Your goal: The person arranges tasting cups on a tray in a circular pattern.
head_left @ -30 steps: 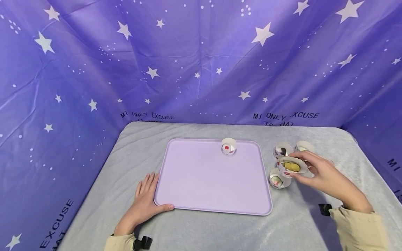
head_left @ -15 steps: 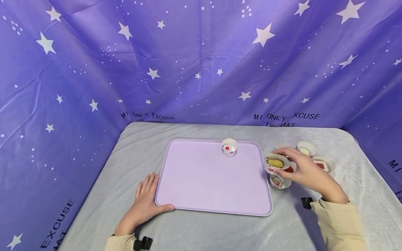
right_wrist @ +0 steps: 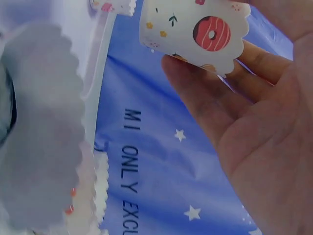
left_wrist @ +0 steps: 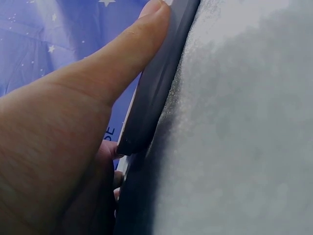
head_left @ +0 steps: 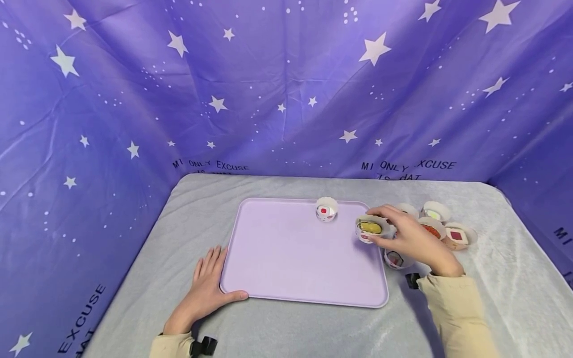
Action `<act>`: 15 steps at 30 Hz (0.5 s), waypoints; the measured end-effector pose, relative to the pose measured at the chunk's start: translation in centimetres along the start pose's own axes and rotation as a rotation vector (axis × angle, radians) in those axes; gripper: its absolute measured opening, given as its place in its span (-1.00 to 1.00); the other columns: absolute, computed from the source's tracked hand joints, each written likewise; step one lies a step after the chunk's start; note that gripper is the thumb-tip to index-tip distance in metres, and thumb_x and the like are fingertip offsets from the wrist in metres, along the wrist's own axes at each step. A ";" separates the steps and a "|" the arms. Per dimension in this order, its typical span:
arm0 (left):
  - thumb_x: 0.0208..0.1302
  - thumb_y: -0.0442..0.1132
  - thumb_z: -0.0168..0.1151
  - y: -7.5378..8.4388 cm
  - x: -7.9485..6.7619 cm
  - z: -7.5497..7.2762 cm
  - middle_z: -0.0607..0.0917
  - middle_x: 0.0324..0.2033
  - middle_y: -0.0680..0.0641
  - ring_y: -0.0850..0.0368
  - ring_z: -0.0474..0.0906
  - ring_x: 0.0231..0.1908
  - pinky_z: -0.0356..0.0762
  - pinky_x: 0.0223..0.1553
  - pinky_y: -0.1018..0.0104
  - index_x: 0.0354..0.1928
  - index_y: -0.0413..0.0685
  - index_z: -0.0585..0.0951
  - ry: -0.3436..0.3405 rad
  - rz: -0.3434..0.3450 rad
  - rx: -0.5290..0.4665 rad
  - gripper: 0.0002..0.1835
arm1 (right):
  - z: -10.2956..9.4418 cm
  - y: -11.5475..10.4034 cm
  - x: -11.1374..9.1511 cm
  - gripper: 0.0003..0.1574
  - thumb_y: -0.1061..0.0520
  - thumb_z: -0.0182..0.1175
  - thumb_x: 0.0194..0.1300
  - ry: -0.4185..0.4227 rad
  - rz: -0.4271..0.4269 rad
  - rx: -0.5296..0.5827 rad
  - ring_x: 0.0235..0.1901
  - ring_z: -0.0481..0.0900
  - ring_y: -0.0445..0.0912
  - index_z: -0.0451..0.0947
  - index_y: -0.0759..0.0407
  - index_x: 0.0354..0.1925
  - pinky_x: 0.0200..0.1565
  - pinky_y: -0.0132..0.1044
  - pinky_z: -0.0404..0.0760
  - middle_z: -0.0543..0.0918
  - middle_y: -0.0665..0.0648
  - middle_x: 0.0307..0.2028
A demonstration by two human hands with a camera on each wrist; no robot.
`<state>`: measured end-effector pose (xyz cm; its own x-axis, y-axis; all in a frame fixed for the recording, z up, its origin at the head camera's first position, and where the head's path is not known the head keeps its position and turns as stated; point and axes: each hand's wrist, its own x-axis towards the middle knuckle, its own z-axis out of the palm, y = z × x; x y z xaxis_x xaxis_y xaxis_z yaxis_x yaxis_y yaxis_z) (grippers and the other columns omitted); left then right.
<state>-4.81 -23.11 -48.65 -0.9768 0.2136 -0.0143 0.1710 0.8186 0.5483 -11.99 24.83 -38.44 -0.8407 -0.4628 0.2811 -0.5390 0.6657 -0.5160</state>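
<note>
My right hand (head_left: 414,239) grips a white paper baking cup (head_left: 364,236) by its sides, between thumb and fingers. Inside it lies a yellow, sushi-like piece (head_left: 370,227) with a dark band. The cup hangs over the right rim of a lilac tray (head_left: 300,258); in the right wrist view a pink doughnut print (right_wrist: 212,33) shows on its wall. My left hand (head_left: 205,290) lies with straight fingers along the tray's near left corner, thumb against the front edge. Another paper cup (head_left: 326,213), holding a white piece with a red centre, stands at the tray's back.
Right of the tray, several filled paper cups cluster: one with orange-red filling (head_left: 431,229), one with a white-and-red square (head_left: 457,236), one at the back (head_left: 435,211), one nearest the front (head_left: 396,259). Grey cloth (head_left: 313,330) covers the table; a purple starry curtain (head_left: 250,119) hangs behind.
My right hand has carried the cup with the yellow piece leftward, from above the cluster to over the tray's right side. My left hand and the tray stay put.
</note>
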 end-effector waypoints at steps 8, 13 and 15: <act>-0.12 0.42 0.43 0.0 0.2 0.0 -0.03 0.53 -0.34 -0.31 -0.25 0.53 -0.37 0.43 -0.30 0.56 -0.19 -0.01 -0.004 0.004 0.003 0.37 | 1.4 0.4 1.4 -0.43 0.06 0.43 0.22 -0.070 0.062 0.085 0.08 0.56 0.12 0.52 0.13 0.16 0.09 0.13 0.56 0.61 0.14 0.10; -0.13 0.42 0.44 -0.1 0.1 0.1 -0.03 0.53 -0.34 -0.30 -0.25 0.53 -0.39 0.43 -0.30 0.56 -0.20 0.00 -0.005 -0.005 -0.001 0.37 | 2.2 0.5 2.1 -0.43 0.03 0.42 0.22 -0.084 0.062 0.079 0.10 0.57 0.09 0.53 0.11 0.16 0.11 0.11 0.55 0.62 0.12 0.10; -0.13 0.42 0.44 -0.1 0.0 0.0 -0.03 0.53 -0.34 -0.30 -0.25 0.53 -0.39 0.43 -0.30 0.56 -0.20 0.00 -0.003 -0.006 -0.001 0.37 | 2.5 0.5 2.4 -0.43 0.02 0.43 0.21 -0.081 0.056 0.073 0.09 0.57 0.06 0.54 0.09 0.15 0.11 0.09 0.55 0.63 0.09 0.09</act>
<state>-4.84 -23.18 -48.73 -0.9774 0.2102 -0.0201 0.1649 0.8192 0.5493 -14.16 22.58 -40.02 -0.8609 -0.4738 0.1855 -0.4836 0.6487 -0.5877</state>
